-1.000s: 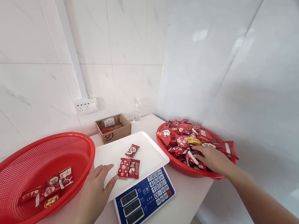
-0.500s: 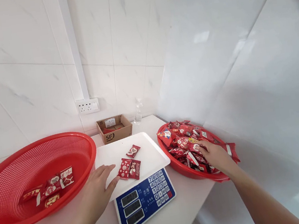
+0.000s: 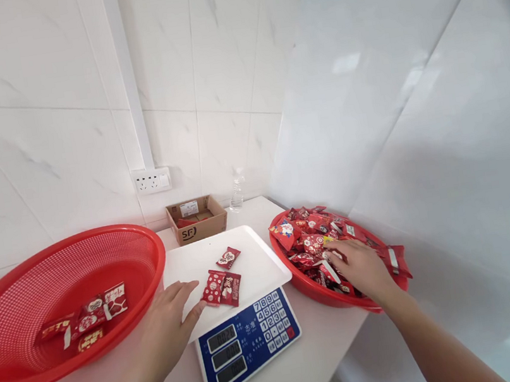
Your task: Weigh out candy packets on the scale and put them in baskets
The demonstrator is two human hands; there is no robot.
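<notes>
My left hand (image 3: 169, 322) rests over the left edge of the white scale tray (image 3: 255, 255). It is open and holds nothing, with the thumb tip beside a dotted red packet (image 3: 213, 286). A darker red packet (image 3: 230, 288) lies against that one, and a small red and white packet (image 3: 228, 257) lies farther back on the tray. Over the heaped red packets in the right basket (image 3: 305, 285), my right hand (image 3: 359, 265) has its fingers bent and closed on a small red packet (image 3: 330, 255), mostly hidden by the fingers.
The scale's blue keypad panel (image 3: 252, 344) faces me. At left is a large red mesh basket (image 3: 24, 283) with several packets at its bottom. A cardboard box (image 3: 203, 227) and a clear plastic bottle (image 3: 237, 192) stand near the tiled wall. The table edge runs along the right.
My right hand has shifted slightly left over the pile, and its fingers have drawn in on a packet. The left hand and the packets on the tray stay in place.
</notes>
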